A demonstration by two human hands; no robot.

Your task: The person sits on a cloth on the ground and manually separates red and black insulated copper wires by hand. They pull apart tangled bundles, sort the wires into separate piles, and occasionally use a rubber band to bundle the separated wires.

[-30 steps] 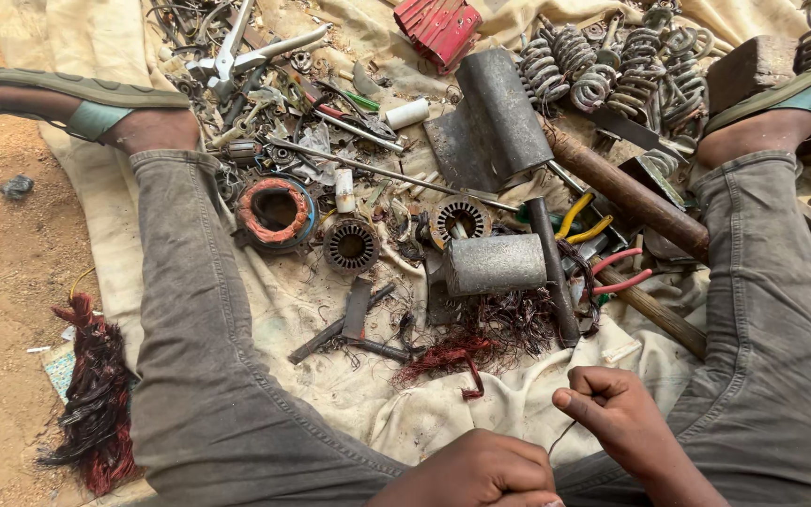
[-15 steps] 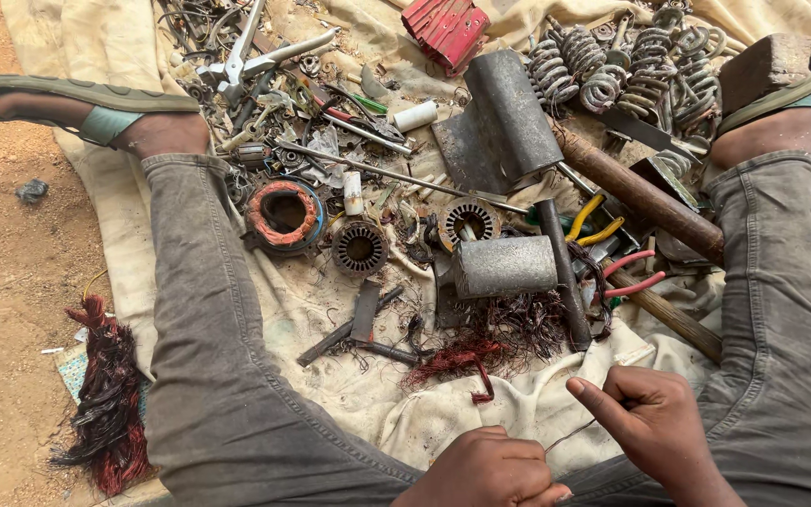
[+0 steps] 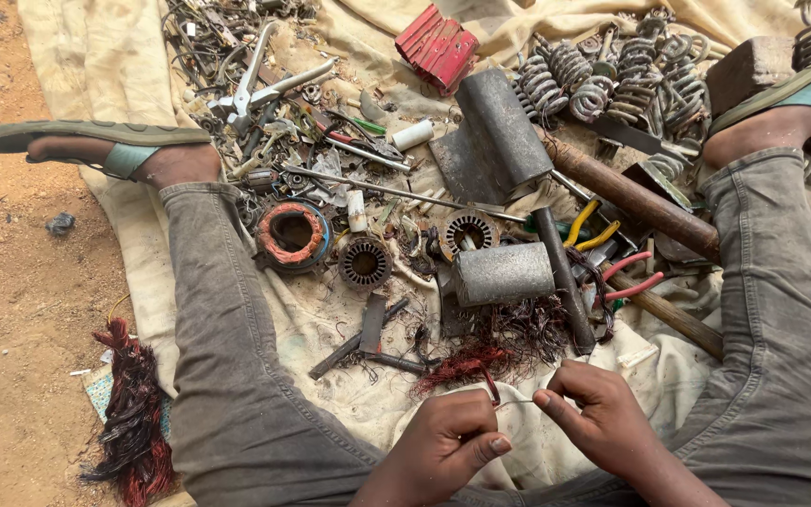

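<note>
My left hand and my right hand meet low in the view, between my legs. Both pinch a thin piece of wire that runs between their fingertips. Just above them lies a tangle of reddish copper winding wire. A grey metal cylinder lies on its side a little farther out, next to a round laminated stator core. A second round core and an orange-wound coil lie to the left of it.
I sit on a dirty cream cloth over sandy ground. Scrap covers it: several coil springs, a red metal block, a large hammer, red and yellow pliers, tin snips. A bundle of stripped wire lies left.
My left hand has risen and come nearer the right. The right hand's fingers have closed on the wire, which now runs between both hands.
</note>
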